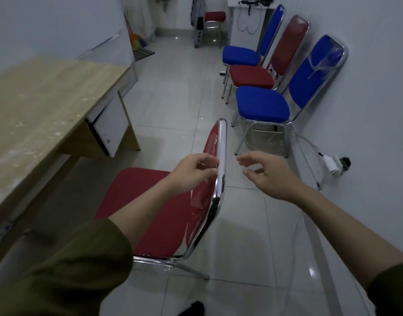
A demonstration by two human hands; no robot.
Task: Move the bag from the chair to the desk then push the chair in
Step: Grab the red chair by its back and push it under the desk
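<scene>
A red padded chair (139, 197) with a chrome frame stands beside the wooden desk (43, 106), its seat facing the desk and its backrest toward me. My left hand (191, 172) hovers at the seat side of the backrest's chrome top rail, fingers curled and apart, holding nothing. My right hand (264, 172) is open on the other side of the rail, a short gap from it. No bag shows on the red seat or on the visible part of the desk.
Three chairs line the right wall: blue (262, 103), red (250, 75), blue (240, 54). A power adapter with cables (330, 165) lies on the floor by that wall. A drawer unit (109, 131) hangs under the desk. Tiled floor runs between the desk and the chairs.
</scene>
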